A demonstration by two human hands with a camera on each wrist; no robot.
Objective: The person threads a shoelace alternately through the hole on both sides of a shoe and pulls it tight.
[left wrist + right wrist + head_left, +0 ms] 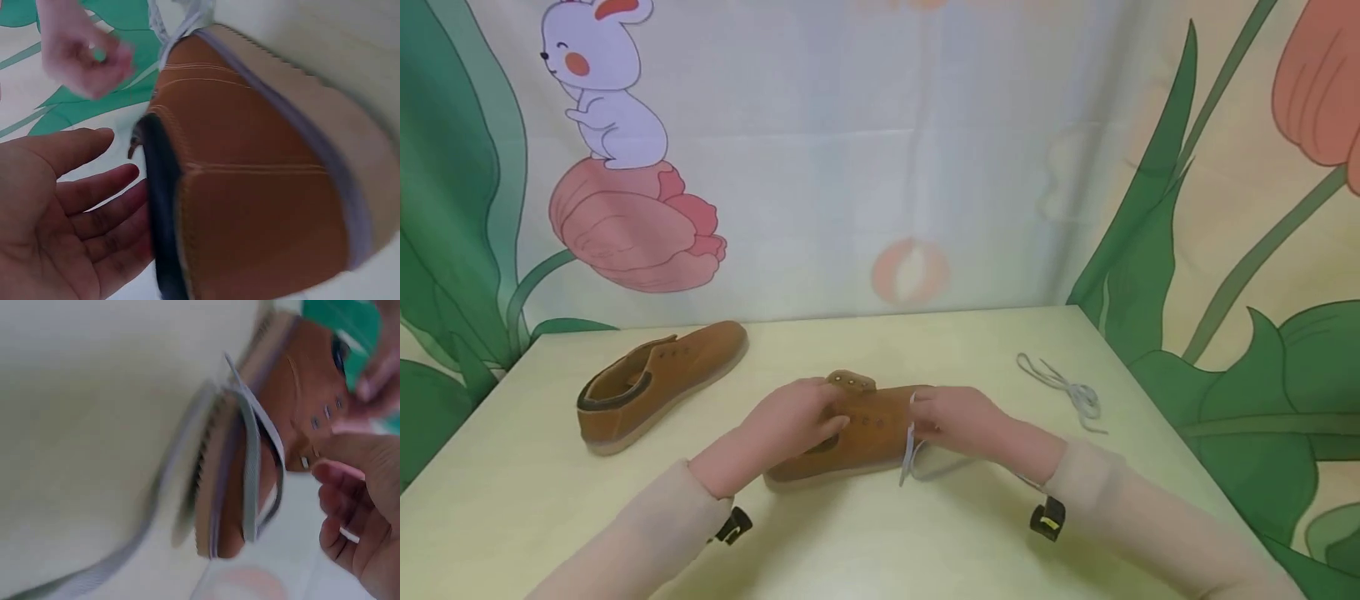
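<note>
Rolled pale sleeves (647,533) come in from the bottom, each with a small black wrist device (1048,518) under it. Between the hands, the brown shoe (868,448) sits mid-table, its toe toward the right edge of the table (947,533), with an eyelet flap (852,382) standing up on its far side. The left hand (797,412) is at the shoe's collar, fingers loosely stretched and thumb apart, gripping nothing that I can see. The right hand (955,417) is curled near the toe, thumb and index tips close together; I can't tell whether they pinch the lace, the flap or nothing. A grey lace (251,469) loops beside the toe, and one length trails onto the table.

Farther out, a second brown shoe (688,371) with no lace visible lies toward the back left corner, and a bundled grey lace (1081,396) rests near the right edge. Behind the back edge hangs a printed backdrop (850,167).

Lacing seems to be in hand; I'd steady the collar, hold the flap flat and feed the lace tip straight, untwisted.

Fingers hide the front eyelets, the right hand blurs in the left wrist view, and the table's front edge is cut off.
</note>
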